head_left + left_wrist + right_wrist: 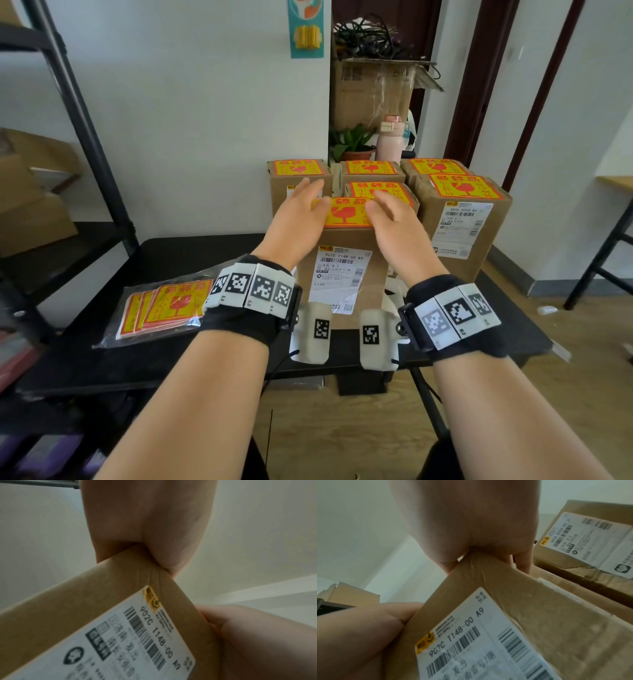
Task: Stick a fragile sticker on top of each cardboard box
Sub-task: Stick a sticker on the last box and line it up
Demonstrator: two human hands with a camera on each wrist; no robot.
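under both flat hands (296, 219) lies the fragile sticker (346, 214)

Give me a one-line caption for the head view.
Both hands, left hand and right hand, press a fragile sticker onto the front box.

Six cardboard boxes (342, 274) stand at frame centre, each with one fragile sticker (347, 214) on top. One packet of spare stickers (164, 308) lies lower left. Two hands (298, 219) show.
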